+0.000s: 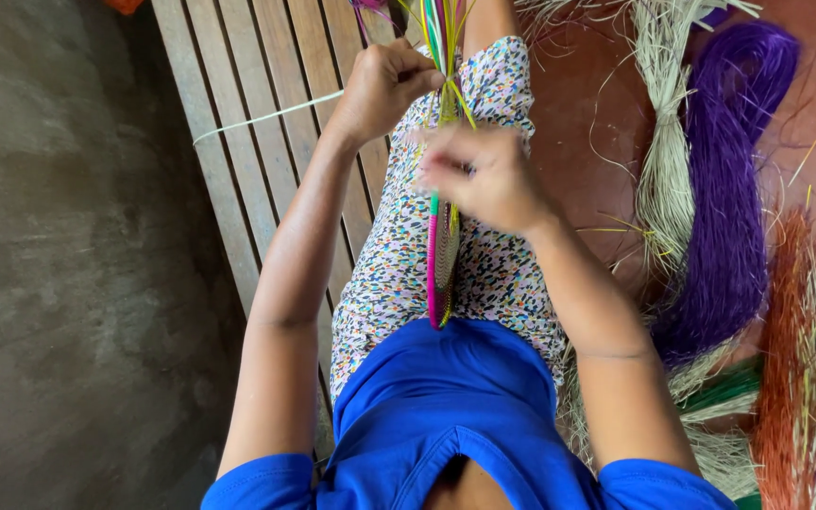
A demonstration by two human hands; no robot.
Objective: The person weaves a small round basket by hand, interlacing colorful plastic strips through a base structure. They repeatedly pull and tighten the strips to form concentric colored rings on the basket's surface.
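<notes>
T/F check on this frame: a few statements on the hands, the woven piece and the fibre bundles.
1. The left hand grips coloured strands. True.
2. The right hand rests flat on the bench. False: it is raised over the lap at the woven piece.
3. A purple fibre bundle lies on the floor to the person's right. True.
4. The woven piece lies on the concrete floor. False: it stands on edge on the lap.
5. A pale thread crosses the bench. True.

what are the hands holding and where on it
The left hand grips the coloured straw strands above the flat woven piece; the blurred right hand pinches its upper edge.
</notes>
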